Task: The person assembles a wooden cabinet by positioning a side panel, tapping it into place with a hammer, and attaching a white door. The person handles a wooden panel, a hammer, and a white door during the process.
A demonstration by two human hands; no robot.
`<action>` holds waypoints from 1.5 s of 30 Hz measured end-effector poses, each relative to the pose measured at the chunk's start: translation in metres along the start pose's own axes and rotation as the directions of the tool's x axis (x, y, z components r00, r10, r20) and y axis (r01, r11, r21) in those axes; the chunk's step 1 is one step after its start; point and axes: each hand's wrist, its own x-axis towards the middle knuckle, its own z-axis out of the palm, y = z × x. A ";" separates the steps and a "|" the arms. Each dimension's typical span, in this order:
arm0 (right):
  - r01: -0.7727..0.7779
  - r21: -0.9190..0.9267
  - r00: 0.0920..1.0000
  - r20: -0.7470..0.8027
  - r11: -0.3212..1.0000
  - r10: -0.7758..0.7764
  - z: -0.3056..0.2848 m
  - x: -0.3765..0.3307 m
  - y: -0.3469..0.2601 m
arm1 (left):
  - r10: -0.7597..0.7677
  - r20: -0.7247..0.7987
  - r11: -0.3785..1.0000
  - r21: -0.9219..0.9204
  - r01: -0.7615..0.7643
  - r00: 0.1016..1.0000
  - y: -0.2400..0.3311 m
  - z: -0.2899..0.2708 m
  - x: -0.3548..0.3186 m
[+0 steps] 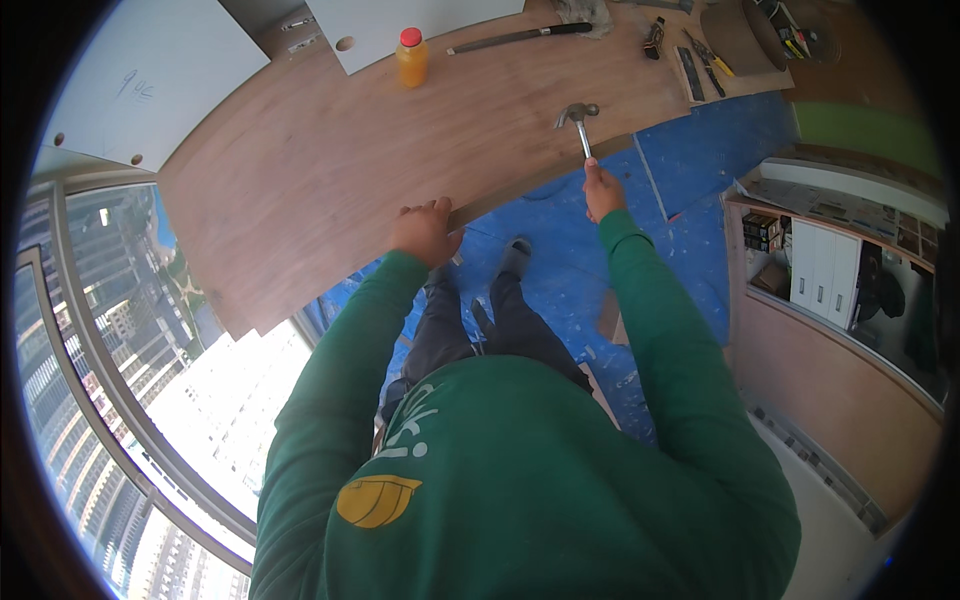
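My right hand (603, 190) is closed around the handle of a claw hammer (582, 128). The hammer's metal head is over the wooden board (330, 160), close to its near edge; whether it touches the wood I cannot tell. To the left, my left hand (428, 232) grips the same near edge, with its fingers bent over the top face. A narrow wooden strip (520, 188) runs along that edge, from beside my left hand toward the hammer. The underside of my left hand's grip is hidden.
An orange bottle with a red cap (411, 60) stands near white panels (160, 70). Farther right lie a long dark-handled tool (520, 38) and yellow-handled pliers (712, 60). Blue sheeting (560, 250) covers the floor around my feet. Large windows (130, 300) are left; a cabinet (825, 265) is right.
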 end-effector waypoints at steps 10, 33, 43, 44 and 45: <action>0.345 -0.081 0.938 0.003 0.935 -0.346 0.089 -0.060 0.019 | -0.056 0.023 0.996 -0.073 0.057 0.998 -0.030 0.003 -0.032; 0.228 0.033 0.963 0.139 0.973 -0.230 0.155 -0.113 0.015 | -0.097 -0.026 0.685 -0.727 0.047 0.995 -0.062 0.051 -0.044; 0.384 0.082 0.896 0.206 0.920 -0.392 0.193 -0.156 -0.002 | -0.121 -0.132 0.722 -0.692 -0.005 0.984 -0.064 0.063 -0.048; 0.388 0.081 0.894 0.209 0.918 -0.396 0.194 -0.155 0.002 | -0.124 -0.143 0.731 -0.682 -0.007 0.982 -0.064 0.063 -0.049; 0.394 0.079 0.891 0.212 0.916 -0.402 0.195 -0.156 0.001 | -0.125 -0.145 0.737 -0.676 -0.006 0.981 -0.066 0.065 -0.049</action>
